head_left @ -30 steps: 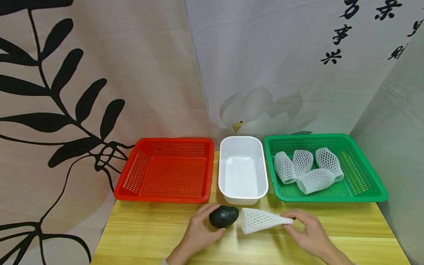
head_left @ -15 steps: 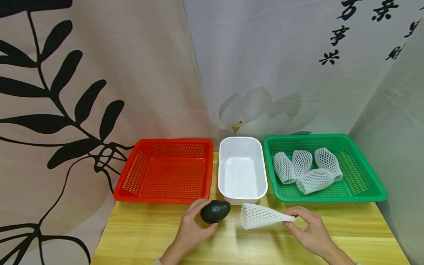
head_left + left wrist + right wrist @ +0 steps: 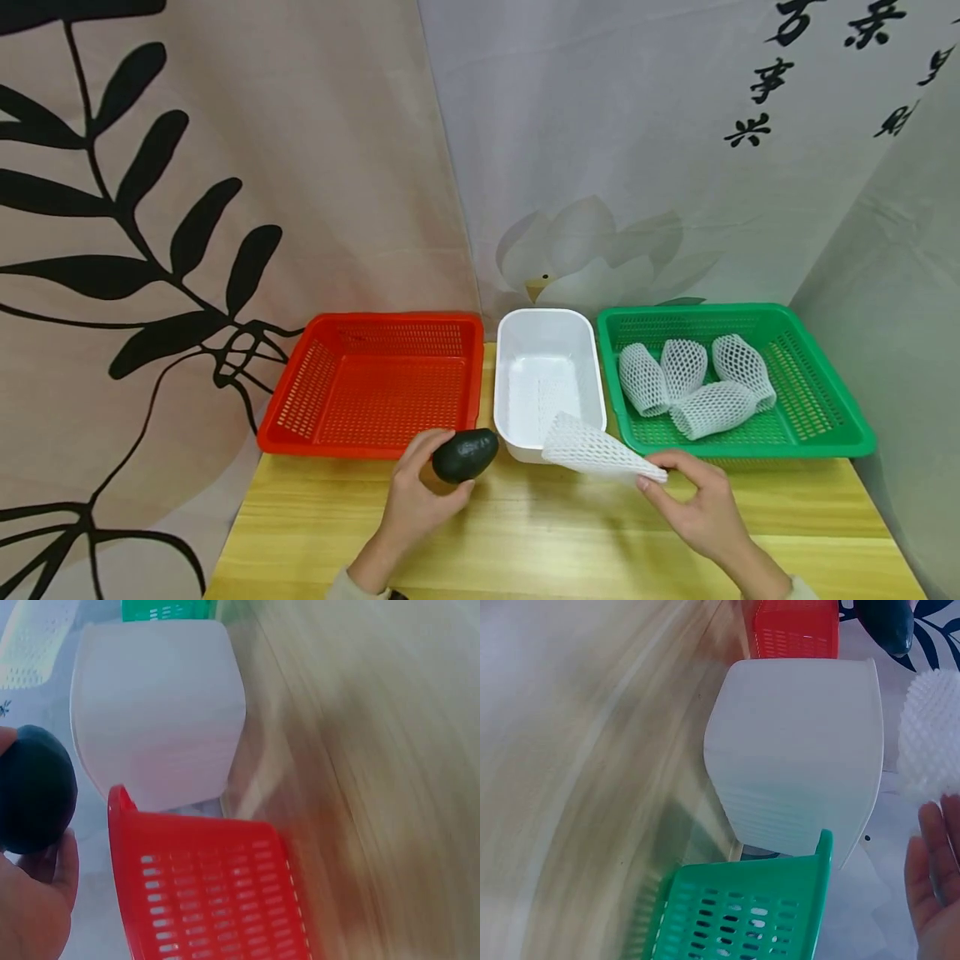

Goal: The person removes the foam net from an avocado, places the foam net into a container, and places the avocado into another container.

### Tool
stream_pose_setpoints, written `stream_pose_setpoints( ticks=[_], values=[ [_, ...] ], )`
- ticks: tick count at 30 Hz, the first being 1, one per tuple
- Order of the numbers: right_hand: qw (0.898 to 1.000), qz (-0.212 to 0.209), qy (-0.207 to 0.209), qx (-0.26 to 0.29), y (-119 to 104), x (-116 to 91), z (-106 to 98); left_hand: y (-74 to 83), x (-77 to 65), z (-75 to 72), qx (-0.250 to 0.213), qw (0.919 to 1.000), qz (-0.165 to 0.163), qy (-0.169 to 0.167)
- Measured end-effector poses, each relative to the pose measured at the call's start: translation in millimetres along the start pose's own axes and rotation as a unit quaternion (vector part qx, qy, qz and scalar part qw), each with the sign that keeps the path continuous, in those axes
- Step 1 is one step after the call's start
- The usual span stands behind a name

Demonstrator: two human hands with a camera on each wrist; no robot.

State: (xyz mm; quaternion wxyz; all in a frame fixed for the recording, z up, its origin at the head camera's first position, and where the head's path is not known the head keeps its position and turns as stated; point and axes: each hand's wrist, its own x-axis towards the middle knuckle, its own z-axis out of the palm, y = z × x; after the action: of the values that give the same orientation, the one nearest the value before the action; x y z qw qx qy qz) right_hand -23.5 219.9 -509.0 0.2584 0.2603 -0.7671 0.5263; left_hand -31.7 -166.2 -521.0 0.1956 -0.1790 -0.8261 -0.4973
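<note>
A dark green avocado point(image 3: 465, 456) is held between the thumb and fingers of my left hand point(image 3: 420, 487), just in front of the red basket's near right corner. In the left wrist view the avocado point(image 3: 36, 789) shows at the left edge, with part of the hand below it. My right hand point(image 3: 701, 504) pinches the narrow end of a white foam net sleeve point(image 3: 596, 447). The sleeve's wide end points left and overlaps the white tub's front in the head view. A gap separates sleeve and avocado. In the right wrist view the net sleeve point(image 3: 932, 735) extends above the fingers.
The red basket point(image 3: 401, 452) stands at left with nothing visible inside. Beside it is a white tub point(image 3: 504, 375), then a green basket point(image 3: 825, 448) holding several foam net sleeves point(image 3: 716, 408). All stand along the back of the wooden table point(image 3: 540, 542), before a printed curtain point(image 3: 360, 150).
My left hand has carried the avocado left and farther from me, away from the sleeve. The sleeve's wide end has risen toward the tub, while the right hand has moved slightly.
</note>
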Motion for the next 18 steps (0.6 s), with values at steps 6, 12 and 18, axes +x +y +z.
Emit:
stream_pose_setpoints(
  ticks=[6, 12, 18],
  values=[
    [0.998, -0.021, 0.046, -0.026, 4.4, 13.7, 7.8, -7.7, 9.8, -7.7, 0.013, 0.9997, 0.007, 0.018],
    [0.995, -0.045, 0.083, -0.032, 5.8, 29.1, 17.2, -15.9, 18.1, -15.7, 0.017, 0.9991, 0.020, 0.034],
    [0.990, -0.071, 0.116, -0.045, 7.3, 42.2, 28.4, -21.6, 24.6, -22.7, 0.030, 0.9983, 0.010, 0.049]
  ],
)
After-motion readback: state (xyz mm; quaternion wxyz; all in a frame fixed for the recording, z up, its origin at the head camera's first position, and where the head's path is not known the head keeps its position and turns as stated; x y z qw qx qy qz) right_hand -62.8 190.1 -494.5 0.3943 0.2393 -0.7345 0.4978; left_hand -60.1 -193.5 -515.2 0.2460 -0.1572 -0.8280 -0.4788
